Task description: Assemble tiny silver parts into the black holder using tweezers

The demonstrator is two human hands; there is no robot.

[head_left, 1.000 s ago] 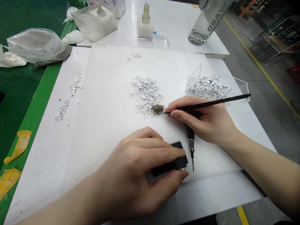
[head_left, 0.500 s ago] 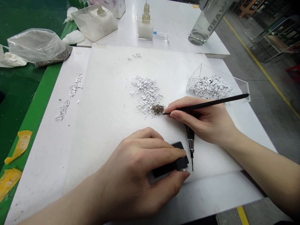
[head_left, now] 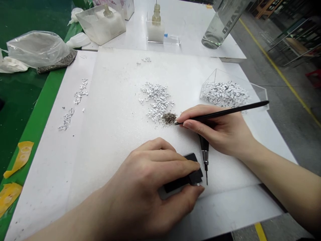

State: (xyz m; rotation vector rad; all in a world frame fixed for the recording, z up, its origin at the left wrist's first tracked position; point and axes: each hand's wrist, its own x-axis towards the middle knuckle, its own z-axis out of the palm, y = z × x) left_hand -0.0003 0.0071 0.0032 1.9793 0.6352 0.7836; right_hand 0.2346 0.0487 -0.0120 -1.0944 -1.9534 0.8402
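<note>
the left hand (head_left: 147,180) is closest, curled around a black rectangular block (head_left: 182,180) with a grey base, fingers over the top and thumb along the near side, so it has firm hold of it. just past the block's end, a precision screwdriver (head_left: 205,157) with a black handle, metal collar and thin shaft sits partly beneath the right hand (head_left: 215,130). that hand is closed in a pen grip on a slim black stylus (head_left: 225,112), whose fine tip lies just beside a small heap of dark granules (head_left: 169,117), with a few specks scattered around it. the heap touches the lower edge of a loose pile of small white pieces (head_left: 156,100) on a white foam sheet (head_left: 120,134). to the right, a clear acrylic tray (head_left: 224,93) holds many more of the pieces, flecked with dark marks. two thin trails of pieces (head_left: 79,92) lie toward the foam's left side, and a small cluster (head_left: 145,59) sits near its far edge. beyond the foam are a crumpled clear plastic bag (head_left: 37,48), two small bottles standing in clear blocks (head_left: 155,13) and a large glass bottle (head_left: 223,23). yellow pieces of tape (head_left: 17,159) cling to the green bench edge (head_left: 42,117), and a grey floor with a yellow line (head_left: 278,70) runs along the right.
</note>
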